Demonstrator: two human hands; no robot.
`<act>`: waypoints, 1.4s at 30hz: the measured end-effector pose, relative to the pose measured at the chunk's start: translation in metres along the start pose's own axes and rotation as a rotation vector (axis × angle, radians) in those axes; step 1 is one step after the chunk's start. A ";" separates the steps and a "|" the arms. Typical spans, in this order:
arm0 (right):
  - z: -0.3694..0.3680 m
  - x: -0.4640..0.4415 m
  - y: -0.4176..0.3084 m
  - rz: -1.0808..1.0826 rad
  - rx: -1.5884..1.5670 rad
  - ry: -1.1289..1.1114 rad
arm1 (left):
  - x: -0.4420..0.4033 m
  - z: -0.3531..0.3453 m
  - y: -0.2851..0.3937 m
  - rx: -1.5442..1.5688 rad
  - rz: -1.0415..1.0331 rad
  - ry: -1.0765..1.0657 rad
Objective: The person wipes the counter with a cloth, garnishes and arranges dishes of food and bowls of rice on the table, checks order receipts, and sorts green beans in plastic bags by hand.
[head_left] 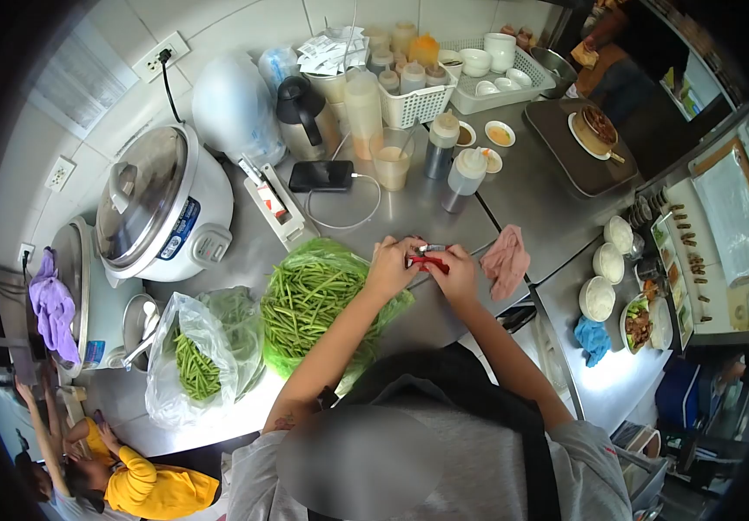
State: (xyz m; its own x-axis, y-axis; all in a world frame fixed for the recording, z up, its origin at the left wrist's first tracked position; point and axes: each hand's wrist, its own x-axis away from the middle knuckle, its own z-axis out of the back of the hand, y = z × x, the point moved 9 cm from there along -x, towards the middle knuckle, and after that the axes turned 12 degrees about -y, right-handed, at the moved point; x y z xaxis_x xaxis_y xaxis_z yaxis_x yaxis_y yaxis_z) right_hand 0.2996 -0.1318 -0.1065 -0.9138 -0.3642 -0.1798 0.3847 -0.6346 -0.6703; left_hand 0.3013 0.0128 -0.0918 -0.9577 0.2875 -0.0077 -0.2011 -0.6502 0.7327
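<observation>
Both of my hands meet over the steel counter (444, 314). My left hand (392, 267) is closed on one side of a small red and silver tool (427, 258), and my right hand (455, 273) grips its other side. The tool's exact kind is too small to tell. Just left of my left forearm lies an open green bag of cut green beans (312, 304). Farther left, a clear plastic bag (166, 382) holds more cut beans (196, 365). A pink cloth (505, 263) rests to the right of my right hand.
A rice cooker (209, 187), a phone (321, 176) with a white cable, and squeeze bottles (465, 180) stand beyond my hands. Rice bowls (598, 298) and a blue cloth (593, 340) are at the right. A person in yellow (162, 488) is at the lower left.
</observation>
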 end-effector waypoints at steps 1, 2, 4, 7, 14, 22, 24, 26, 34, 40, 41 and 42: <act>-0.007 -0.002 0.006 -0.072 -0.113 -0.070 | 0.000 -0.004 -0.004 0.077 0.001 -0.015; -0.014 -0.002 0.011 -0.145 -0.226 -0.139 | 0.000 -0.009 -0.009 0.154 0.003 -0.033; -0.011 -0.002 0.015 -0.105 -0.181 -0.025 | 0.000 -0.021 -0.028 0.241 -0.025 0.000; -0.016 0.001 0.036 -0.109 -0.254 0.068 | -0.001 -0.021 -0.037 0.226 -0.017 0.052; -0.009 0.031 0.112 -0.428 -0.938 0.301 | -0.005 -0.011 -0.031 -0.021 -0.082 0.076; -0.023 0.024 0.095 -0.408 -0.921 -0.094 | -0.011 -0.012 -0.009 -0.314 0.085 0.100; -0.039 0.027 0.087 -0.414 -1.000 -0.164 | -0.013 -0.007 0.003 -0.415 0.122 0.086; -0.051 0.027 0.073 -0.407 -1.133 -0.159 | -0.016 -0.002 0.017 -0.511 0.097 0.065; -0.062 0.020 0.059 -0.528 -1.435 0.028 | -0.025 0.018 -0.003 -0.490 0.118 0.152; -0.083 -0.003 0.072 -0.540 -1.606 0.194 | -0.011 0.053 -0.002 -0.295 0.192 0.273; -0.090 -0.009 0.080 -0.540 -1.630 0.213 | -0.002 0.064 0.004 -0.188 0.170 0.307; -0.093 -0.015 0.083 -0.542 -1.651 0.234 | 0.008 0.076 0.015 -0.081 0.145 0.341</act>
State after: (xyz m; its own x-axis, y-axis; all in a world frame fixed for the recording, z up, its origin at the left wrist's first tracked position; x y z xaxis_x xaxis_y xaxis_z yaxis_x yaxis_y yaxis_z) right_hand 0.3328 -0.1154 -0.2267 -0.9379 -0.1732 0.3005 -0.3304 0.7099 -0.6220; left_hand 0.3062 0.0593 -0.0291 -0.9881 -0.0539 -0.1438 -0.0605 -0.7241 0.6870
